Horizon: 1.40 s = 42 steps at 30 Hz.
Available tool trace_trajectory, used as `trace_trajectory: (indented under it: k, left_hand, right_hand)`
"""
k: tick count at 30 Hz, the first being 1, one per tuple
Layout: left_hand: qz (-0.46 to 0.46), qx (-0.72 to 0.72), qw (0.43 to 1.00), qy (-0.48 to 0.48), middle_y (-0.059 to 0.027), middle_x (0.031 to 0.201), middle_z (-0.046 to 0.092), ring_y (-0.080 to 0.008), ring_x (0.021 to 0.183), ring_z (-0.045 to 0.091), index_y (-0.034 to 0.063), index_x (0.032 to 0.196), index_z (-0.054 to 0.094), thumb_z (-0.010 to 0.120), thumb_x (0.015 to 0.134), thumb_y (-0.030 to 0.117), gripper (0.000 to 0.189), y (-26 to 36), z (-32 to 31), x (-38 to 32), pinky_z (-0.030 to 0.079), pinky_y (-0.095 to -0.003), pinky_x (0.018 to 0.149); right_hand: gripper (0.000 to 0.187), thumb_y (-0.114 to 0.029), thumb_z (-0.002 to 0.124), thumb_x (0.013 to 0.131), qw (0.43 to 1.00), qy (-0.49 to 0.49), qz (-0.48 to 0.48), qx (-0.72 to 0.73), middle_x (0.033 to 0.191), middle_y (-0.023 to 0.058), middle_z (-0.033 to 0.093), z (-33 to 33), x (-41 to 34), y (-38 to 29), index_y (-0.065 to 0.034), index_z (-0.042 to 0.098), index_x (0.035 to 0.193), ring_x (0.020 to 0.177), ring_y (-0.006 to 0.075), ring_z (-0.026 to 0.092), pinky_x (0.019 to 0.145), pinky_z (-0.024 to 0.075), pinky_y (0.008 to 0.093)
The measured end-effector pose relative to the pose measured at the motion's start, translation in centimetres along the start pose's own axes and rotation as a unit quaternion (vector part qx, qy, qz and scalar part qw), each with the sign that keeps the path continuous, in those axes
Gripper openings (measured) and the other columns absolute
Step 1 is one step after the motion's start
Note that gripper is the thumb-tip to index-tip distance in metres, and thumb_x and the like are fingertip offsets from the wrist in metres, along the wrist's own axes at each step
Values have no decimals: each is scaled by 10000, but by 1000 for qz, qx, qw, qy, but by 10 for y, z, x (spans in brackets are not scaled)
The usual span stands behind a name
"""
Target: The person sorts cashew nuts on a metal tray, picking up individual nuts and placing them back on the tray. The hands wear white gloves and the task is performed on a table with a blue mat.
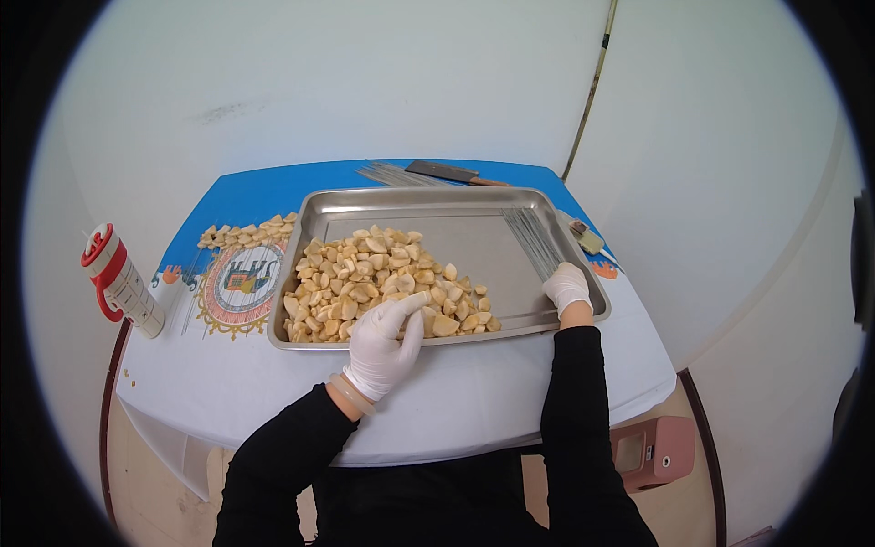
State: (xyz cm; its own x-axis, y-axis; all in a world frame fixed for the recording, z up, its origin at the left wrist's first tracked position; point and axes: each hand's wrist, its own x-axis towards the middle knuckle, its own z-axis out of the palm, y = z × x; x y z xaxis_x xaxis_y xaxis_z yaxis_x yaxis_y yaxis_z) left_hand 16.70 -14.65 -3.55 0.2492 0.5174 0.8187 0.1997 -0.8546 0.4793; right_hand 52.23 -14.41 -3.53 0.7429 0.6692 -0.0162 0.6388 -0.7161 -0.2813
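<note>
My left hand [383, 342], in a white glove, is at the front edge of a heap of pale cut food pieces [369, 273], possibly mushroom. Its index finger and thumb are bent towards each other. A pale piece appears to be at the fingertips, but I cannot tell if it is held. The heap fills the left part of a shallow steel tray [465, 236]. On the tray's right side, my gloved right hand [569, 288] closes over the near end of a bundle of thin metal skewers [532, 239]; its fingertips are hidden.
Skewered pieces [246, 232] lie in a row left of the tray. Behind it are more skewers [396, 174] and a cleaver [444, 169]. A red-and-white drink bottle [130, 284] stands at the left edge. A power strip [589, 239] lies right; a pink bin [666, 448] sits below.
</note>
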Motion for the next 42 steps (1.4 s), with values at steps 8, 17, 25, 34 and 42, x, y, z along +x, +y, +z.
trace_trajectory:
  k: [8,17,25,34,42]
  left_hand:
    - [-8,-11,1000,23,-95,848,667,-231,740,662,48,1185,700,669,930,7,260,2,-2,3,536,-332,686]
    - [-239,-270,928,91,-169,1373,577,-189,1176,615,-14,1516,412,556,1067,128,492,-17,-19,28,519,-320,1005]
    - [-299,-357,874,142,-80,1240,655,-151,1125,636,23,1430,521,603,1071,252,434,-27,-41,40,541,-300,957]
    - [-244,-295,908,172,-14,1078,673,-102,981,663,65,1214,623,599,1074,223,213,-32,-36,37,537,-261,844]
    - [-249,-322,906,116,-45,1062,712,-119,983,699,41,1189,625,622,1054,146,172,-20,-28,33,548,-252,817]
  right_hand:
    - [258,-98,646,873,999,47,-20,11,1145,231,727,-2,-2,0,-55,740,1110,1144,395,681,964,549,467]
    - [90,-40,647,884,861,181,-421,222,947,151,657,-15,-57,-48,-63,613,964,948,382,647,832,515,472]
    - [94,-35,618,883,831,124,-504,199,927,116,652,-6,-98,-84,-74,624,968,938,358,635,840,500,462]
    - [91,-58,638,868,816,187,-530,134,922,67,646,-5,-102,-86,-106,622,944,949,315,618,840,456,449]
    - [276,-133,705,886,784,226,-537,214,1077,109,685,0,-135,-109,-95,678,1157,1038,334,629,937,469,435]
